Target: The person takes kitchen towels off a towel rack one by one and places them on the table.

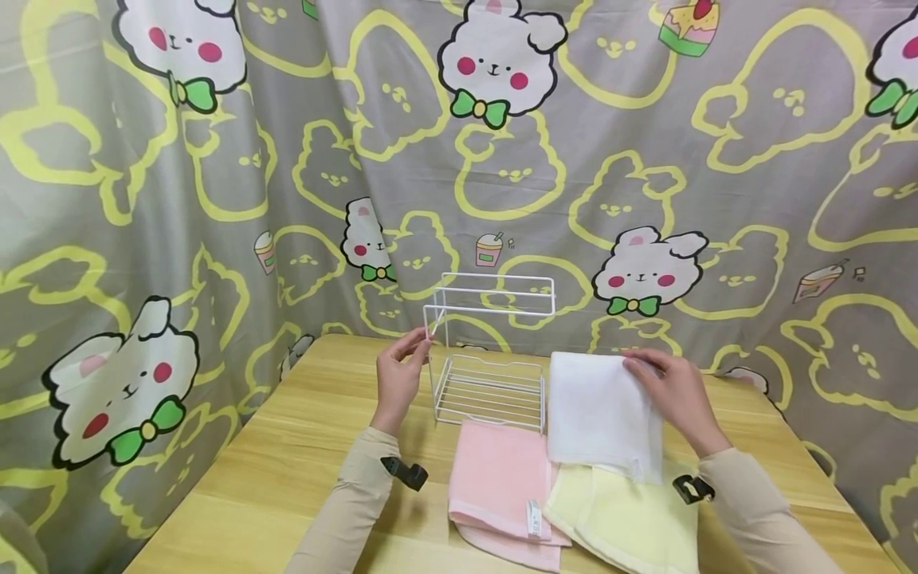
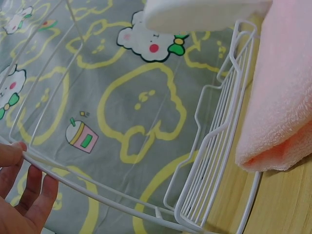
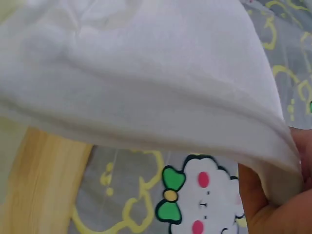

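My left hand (image 1: pixel 398 381) pinches the upright side wire of a white wire rack (image 1: pixel 491 312) standing towards the back of the table. In the left wrist view, the fingers (image 2: pixel 45 195) are at the frame's bent wire, and the slatted base is bare. The right hand (image 1: pixel 677 396) holds a folded white towel (image 1: pixel 591 406) by its top right corner, thumb and fingers on either side of the cloth. That towel hangs just right of the rack, its lower edge over a yellow towel (image 1: pixel 638 514). A folded pink towel (image 1: pixel 498 466) lies in front of the rack.
The wooden table (image 1: pixel 265 470) ends close behind the rack, at a grey curtain (image 1: pixel 516 239) with bunny prints. A small label (image 1: pixel 534 518) shows on the pink towel, whose right edge meets the yellow one. Black straps with camera mounts sit on both wrists.
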Action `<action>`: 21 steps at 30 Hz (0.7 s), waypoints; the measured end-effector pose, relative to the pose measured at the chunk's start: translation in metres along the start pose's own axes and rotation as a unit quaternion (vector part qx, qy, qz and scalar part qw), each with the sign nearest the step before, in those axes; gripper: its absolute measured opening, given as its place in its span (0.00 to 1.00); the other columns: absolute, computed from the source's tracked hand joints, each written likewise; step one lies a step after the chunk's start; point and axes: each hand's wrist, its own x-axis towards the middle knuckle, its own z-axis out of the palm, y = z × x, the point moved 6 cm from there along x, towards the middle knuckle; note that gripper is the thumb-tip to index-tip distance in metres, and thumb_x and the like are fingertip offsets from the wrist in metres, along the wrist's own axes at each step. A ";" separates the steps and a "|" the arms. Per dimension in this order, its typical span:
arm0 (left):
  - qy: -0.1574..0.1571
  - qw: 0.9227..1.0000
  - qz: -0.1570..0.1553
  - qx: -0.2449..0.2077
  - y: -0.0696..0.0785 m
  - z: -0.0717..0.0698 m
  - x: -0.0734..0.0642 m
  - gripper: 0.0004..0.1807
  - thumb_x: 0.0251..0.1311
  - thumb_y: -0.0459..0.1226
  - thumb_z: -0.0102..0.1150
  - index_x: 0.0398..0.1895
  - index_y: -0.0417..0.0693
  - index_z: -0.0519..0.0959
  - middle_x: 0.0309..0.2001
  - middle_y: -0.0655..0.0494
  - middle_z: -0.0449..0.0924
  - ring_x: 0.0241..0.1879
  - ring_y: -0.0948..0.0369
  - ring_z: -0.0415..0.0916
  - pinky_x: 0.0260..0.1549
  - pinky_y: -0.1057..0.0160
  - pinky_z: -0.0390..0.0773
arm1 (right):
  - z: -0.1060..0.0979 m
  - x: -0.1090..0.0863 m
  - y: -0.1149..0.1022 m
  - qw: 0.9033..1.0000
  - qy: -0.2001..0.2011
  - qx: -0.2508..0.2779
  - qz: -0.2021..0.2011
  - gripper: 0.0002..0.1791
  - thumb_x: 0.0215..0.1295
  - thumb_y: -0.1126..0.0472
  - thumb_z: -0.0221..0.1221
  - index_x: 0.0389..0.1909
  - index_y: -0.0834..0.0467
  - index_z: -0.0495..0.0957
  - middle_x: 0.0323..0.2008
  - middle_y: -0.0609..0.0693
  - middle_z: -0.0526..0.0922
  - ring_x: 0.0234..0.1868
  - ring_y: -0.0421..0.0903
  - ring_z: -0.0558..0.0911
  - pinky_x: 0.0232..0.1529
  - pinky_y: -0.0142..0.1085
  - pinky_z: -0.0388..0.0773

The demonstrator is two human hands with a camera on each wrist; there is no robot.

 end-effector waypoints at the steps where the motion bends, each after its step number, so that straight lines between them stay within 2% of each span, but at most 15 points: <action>1: 0.000 1.000 0.001 -0.001 0.000 0.000 0.000 0.10 0.66 0.30 0.66 0.48 0.38 0.87 0.42 0.45 0.90 0.37 0.64 0.81 0.34 0.72 0.86 | 0.001 0.002 0.004 1.000 -0.006 0.001 0.005 0.16 0.76 0.54 0.60 0.53 0.59 0.86 0.50 0.62 0.87 0.55 0.63 0.83 0.51 0.38 0.79; 4: -0.001 1.000 0.008 -0.004 0.001 0.000 -0.001 0.09 0.65 0.29 0.66 0.48 0.39 0.87 0.40 0.48 0.90 0.36 0.64 0.81 0.34 0.72 0.86 | 0.007 0.008 0.013 0.999 -0.027 0.004 0.017 0.17 0.77 0.52 0.58 0.55 0.59 0.85 0.52 0.63 0.86 0.57 0.65 0.81 0.55 0.56 0.79; 6: 0.000 1.000 0.015 -0.005 0.001 0.000 -0.001 0.09 0.65 0.28 0.65 0.47 0.39 0.87 0.41 0.46 0.90 0.36 0.64 0.81 0.33 0.72 0.86 | 0.012 0.012 0.019 0.999 -0.039 0.008 0.021 0.17 0.77 0.54 0.58 0.55 0.61 0.84 0.53 0.64 0.86 0.57 0.66 0.81 0.56 0.61 0.78; 9: 0.000 1.000 0.018 -0.007 0.002 -0.001 0.000 0.09 0.65 0.27 0.65 0.47 0.39 0.88 0.42 0.42 0.89 0.37 0.61 0.82 0.33 0.72 0.86 | 0.019 0.018 0.025 0.999 -0.050 -0.002 0.015 0.15 0.76 0.57 0.59 0.54 0.62 0.85 0.52 0.64 0.86 0.55 0.66 0.82 0.55 0.61 0.80; 13: -0.001 1.000 0.008 -0.008 0.002 -0.001 0.000 0.10 0.65 0.27 0.66 0.47 0.38 0.87 0.42 0.43 0.89 0.37 0.60 0.82 0.34 0.72 0.86 | 0.030 0.025 0.033 0.998 -0.066 -0.014 0.006 0.11 0.73 0.62 0.62 0.49 0.62 0.86 0.49 0.63 0.87 0.52 0.65 0.85 0.52 0.59 0.83; 19: -0.007 1.000 -0.009 -0.009 0.001 0.000 0.000 0.12 0.65 0.28 0.65 0.51 0.31 0.84 0.46 0.33 0.86 0.37 0.64 0.81 0.35 0.72 0.86 | 0.046 0.030 0.048 0.994 -0.106 -0.007 0.030 0.11 0.72 0.64 0.62 0.49 0.64 0.86 0.50 0.65 0.86 0.53 0.65 0.84 0.55 0.60 0.81; 21: -0.009 1.000 -0.009 -0.009 0.001 0.000 0.000 0.12 0.66 0.28 0.65 0.51 0.31 0.84 0.47 0.30 0.84 0.37 0.64 0.81 0.35 0.72 0.86 | 0.050 0.030 0.052 0.993 -0.116 -0.008 0.037 0.11 0.73 0.64 0.61 0.50 0.65 0.85 0.51 0.65 0.86 0.54 0.65 0.83 0.56 0.60 0.81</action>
